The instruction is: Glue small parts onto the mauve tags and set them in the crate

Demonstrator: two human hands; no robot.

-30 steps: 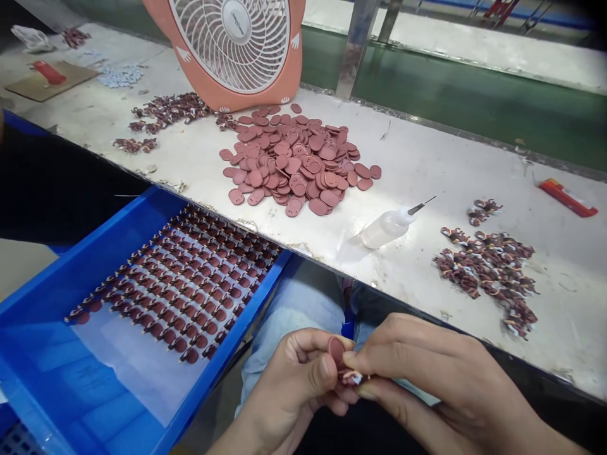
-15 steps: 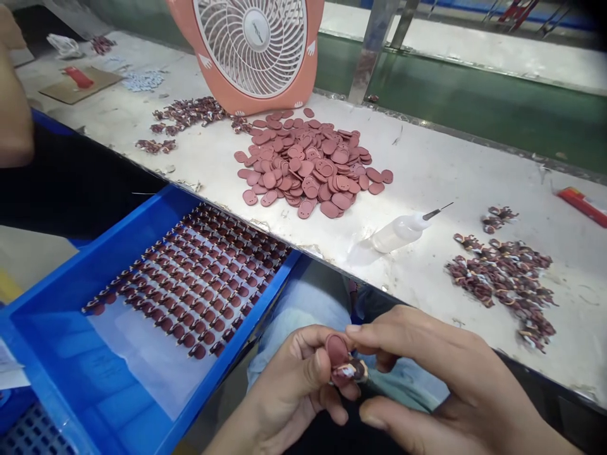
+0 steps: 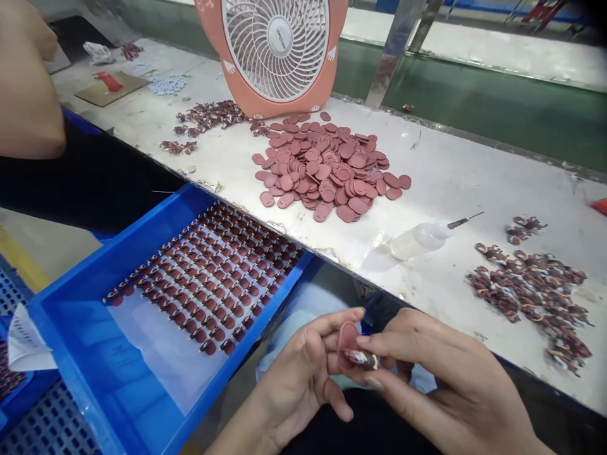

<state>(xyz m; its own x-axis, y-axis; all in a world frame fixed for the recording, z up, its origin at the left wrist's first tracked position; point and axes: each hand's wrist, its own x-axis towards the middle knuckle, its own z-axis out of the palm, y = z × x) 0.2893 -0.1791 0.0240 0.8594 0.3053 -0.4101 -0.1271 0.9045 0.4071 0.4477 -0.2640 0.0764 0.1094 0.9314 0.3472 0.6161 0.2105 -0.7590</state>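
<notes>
Head view: a maroon oval disc (image 3: 348, 336) bearing a small figure (image 3: 361, 360) is pinched in the right hand (image 3: 441, 373), the left hand (image 3: 301, 376) held open just beside it, right of the blue tray (image 3: 118, 404).

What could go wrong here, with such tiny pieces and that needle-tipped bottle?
The small figure at the right hand's fingertips, by the reddish disc, is beyond the table's edge; it might slip and drop, though the open left hand is close by.

The bottle's thin needle tip looks uncovered and sticks out toward the pile of figures, so a hand reaching there could get pricked.
</notes>
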